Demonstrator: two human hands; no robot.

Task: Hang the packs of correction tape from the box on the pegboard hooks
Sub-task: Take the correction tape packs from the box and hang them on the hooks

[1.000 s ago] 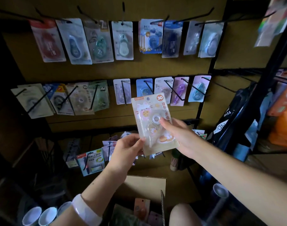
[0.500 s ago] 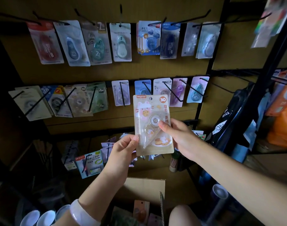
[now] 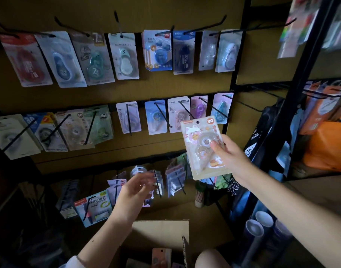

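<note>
A person's right hand (image 3: 230,157) grips a pack of correction tape (image 3: 205,147) by its lower right part, thumb pressed on the clear blister, and holds it upright in front of the brown pegboard (image 3: 165,88). The pack, cream with a cartoon cat and an orange "30" badge, sits just below the right end of the middle row of hooks (image 3: 187,111), its hanging hole at the top on no hook. The left hand (image 3: 135,188) hovers lower and to the left, blurred, fingers loosely curled and holding nothing, apart from the pack. Rows of other tape packs (image 3: 125,55) hang across the board. A cardboard box (image 3: 162,235) stands open at the bottom, more packs showing inside. At right stand a black metal rack (image 3: 301,78) and an orange bag (image 3: 328,146).
</note>
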